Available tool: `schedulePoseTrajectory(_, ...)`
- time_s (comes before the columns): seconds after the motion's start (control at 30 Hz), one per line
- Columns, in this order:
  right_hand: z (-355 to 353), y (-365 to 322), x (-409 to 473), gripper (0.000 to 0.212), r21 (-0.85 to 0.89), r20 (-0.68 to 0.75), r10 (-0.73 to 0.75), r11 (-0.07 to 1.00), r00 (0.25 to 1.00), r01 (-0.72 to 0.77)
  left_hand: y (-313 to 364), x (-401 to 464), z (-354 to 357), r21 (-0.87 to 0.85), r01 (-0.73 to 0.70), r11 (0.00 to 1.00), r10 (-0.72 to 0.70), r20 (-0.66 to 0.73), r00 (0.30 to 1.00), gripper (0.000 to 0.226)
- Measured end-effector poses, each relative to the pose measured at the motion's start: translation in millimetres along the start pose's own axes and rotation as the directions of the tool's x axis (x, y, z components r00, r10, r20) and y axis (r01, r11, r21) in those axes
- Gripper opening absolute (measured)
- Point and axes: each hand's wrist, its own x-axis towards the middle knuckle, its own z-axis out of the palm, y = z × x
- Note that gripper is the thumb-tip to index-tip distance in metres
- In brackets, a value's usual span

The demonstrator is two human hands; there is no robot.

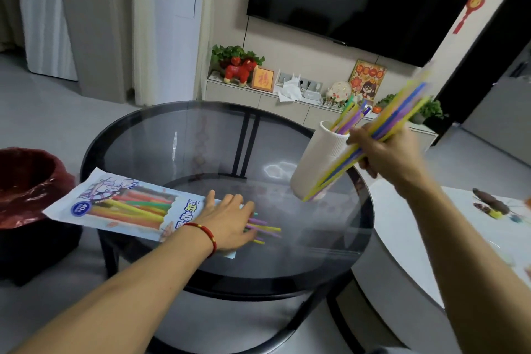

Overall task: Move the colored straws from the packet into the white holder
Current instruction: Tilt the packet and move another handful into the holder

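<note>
Left hand flat, fingers straight, pressing packet mouth on worktop | right hand grips tilted straw bundle beside white holder, some straws inside

— Where's the packet?
— Flat on the glass table, left of the white holder, straw ends poking out.
— And the holder?
— Upright, ribbed, several colored straws leaning inside it.
</note>
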Motion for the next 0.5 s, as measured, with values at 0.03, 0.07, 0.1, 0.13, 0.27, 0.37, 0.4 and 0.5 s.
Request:
schedulePoseTrajectory(0.03,17.9,2.9,-0.1,0.024,-0.077,0.061,0.028,0.997,0.998,-0.023,1.4,0.0,0.3,0.005,-0.009,1.000,0.009,0.005,1.000,0.046)
schedulePoseTrajectory(0.07,36.1,7.7,-2.5,0.021,-0.141,0.133,0.070,0.989,0.989,-0.051,2.5,-0.1,1.4,0.007,-0.013,1.000,0.013,0.005,1.000,0.048)
schedulePoseTrajectory(0.1,52.3,12.8,-5.8,0.018,-0.189,0.199,0.118,0.979,0.973,-0.080,2.7,-0.3,2.4,0.007,-0.015,1.000,0.015,0.000,1.000,0.048)
schedulePoseTrajectory(0.13,64.6,17.9,-8.8,0.018,-0.220,0.241,0.163,0.969,0.957,-0.109,2.8,-0.6,3.9,0.003,-0.015,1.000,0.015,-0.002,1.000,0.047)
schedulePoseTrajectory(0.27,82.9,26.8,-8.0,0.026,-0.194,0.180,0.181,0.970,0.967,-0.145,3.1,0.2,9.0,-0.009,-0.014,1.000,0.014,-0.005,1.000,0.049)
schedulePoseTrajectory(0.37,88.2,25.0,-15.4,0.028,-0.156,0.180,0.162,0.978,0.970,-0.135,4.1,1.8,8.0,0.003,-0.016,1.000,0.016,-0.007,1.000,0.049)
schedulePoseTrajectory(0.4,89.4,25.5,-19.9,0.029,-0.151,0.189,0.170,0.978,0.967,-0.142,5.2,2.0,8.0,0.008,-0.018,1.000,0.018,-0.010,1.000,0.049)
schedulePoseTrajectory(0.5,88.7,29.3,-25.9,0.029,-0.098,0.114,0.140,0.987,0.983,-0.130,6.9,3.1,7.2,0.011,-0.012,1.000,0.012,-0.016,1.000,0.051)
